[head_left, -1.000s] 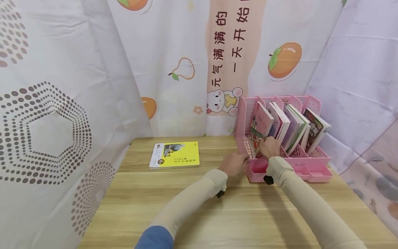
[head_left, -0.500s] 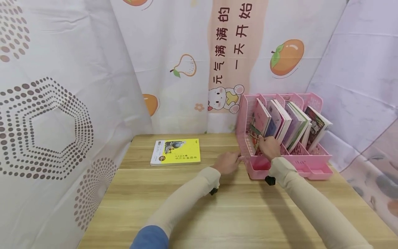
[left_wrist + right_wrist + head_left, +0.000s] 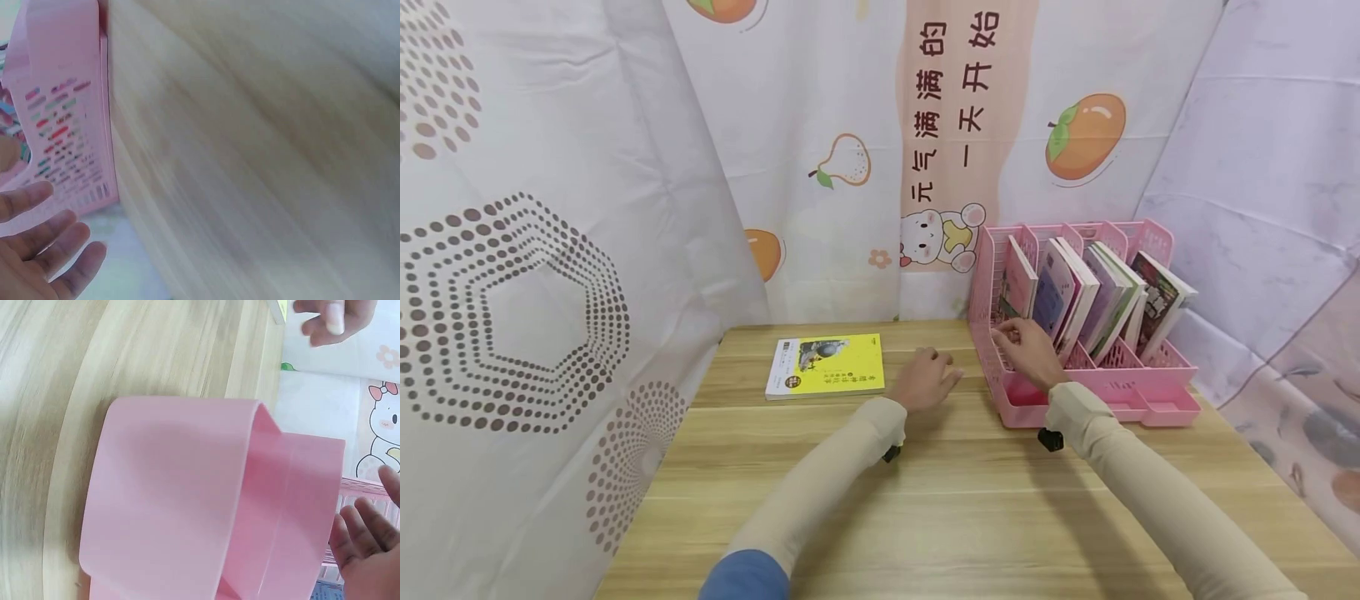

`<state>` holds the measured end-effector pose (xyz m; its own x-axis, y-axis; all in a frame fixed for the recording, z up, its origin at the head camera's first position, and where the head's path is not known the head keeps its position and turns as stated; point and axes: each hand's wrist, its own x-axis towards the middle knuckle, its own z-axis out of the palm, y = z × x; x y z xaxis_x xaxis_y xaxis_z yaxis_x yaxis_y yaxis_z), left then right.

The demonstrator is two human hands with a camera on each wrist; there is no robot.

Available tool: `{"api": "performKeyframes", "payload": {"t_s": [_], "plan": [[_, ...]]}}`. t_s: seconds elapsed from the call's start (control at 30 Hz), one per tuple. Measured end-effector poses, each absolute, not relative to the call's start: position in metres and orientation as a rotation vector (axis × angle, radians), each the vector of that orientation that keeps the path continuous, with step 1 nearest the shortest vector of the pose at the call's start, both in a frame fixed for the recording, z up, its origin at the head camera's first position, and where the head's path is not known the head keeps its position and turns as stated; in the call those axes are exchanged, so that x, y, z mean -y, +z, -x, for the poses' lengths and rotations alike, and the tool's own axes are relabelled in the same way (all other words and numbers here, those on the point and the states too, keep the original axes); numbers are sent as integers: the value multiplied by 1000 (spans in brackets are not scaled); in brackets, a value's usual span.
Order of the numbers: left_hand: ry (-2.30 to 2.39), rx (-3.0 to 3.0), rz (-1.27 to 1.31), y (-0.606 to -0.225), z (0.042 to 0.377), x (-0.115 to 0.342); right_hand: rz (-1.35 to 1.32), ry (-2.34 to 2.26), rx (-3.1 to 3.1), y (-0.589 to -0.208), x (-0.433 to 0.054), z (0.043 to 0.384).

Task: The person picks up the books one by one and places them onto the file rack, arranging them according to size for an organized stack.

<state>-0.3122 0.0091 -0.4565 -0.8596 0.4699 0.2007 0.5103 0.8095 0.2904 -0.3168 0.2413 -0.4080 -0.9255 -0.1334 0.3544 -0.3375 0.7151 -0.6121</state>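
A pink book rack (image 3: 1075, 392) with divided slots stands at the back right of the table. My right hand (image 3: 1030, 352) is over the front of its leftmost slot, fingers relaxed and holding nothing. Behind that hand a pink-covered book (image 3: 1018, 282) leans in the slot, its lower part hidden. Left of the rack, my left hand (image 3: 923, 380) hovers between it and a yellow book (image 3: 838, 365) lying flat. In the left wrist view its fingers (image 3: 47, 234) are spread and bare, near the rack's perforated side wall (image 3: 62, 137).
Several more books lean in the other slots, among them a purple-blue one (image 3: 1054, 287) and a dark-covered one (image 3: 1157, 304). Small pink trays (image 3: 1168, 410) line the rack's front. Printed curtains (image 3: 820, 250) hang behind and beside the wooden table (image 3: 925, 517).
My right hand has let go of the pink-covered book, which now stands farther left in its slot. My left hand has moved left, away from the rack's side, and its fingers have opened.
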Motion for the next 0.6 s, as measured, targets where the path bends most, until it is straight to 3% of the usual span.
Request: {"api": "performKeyframes", "payload": {"t_s": [0.27,0.6], "plan": [[-428,2915,669,-455,316,26,-563,1061,2689,-411,-227,318],[-427,2950,599,-459,314,53,-579,963,2779,-412,-202,320]]}}
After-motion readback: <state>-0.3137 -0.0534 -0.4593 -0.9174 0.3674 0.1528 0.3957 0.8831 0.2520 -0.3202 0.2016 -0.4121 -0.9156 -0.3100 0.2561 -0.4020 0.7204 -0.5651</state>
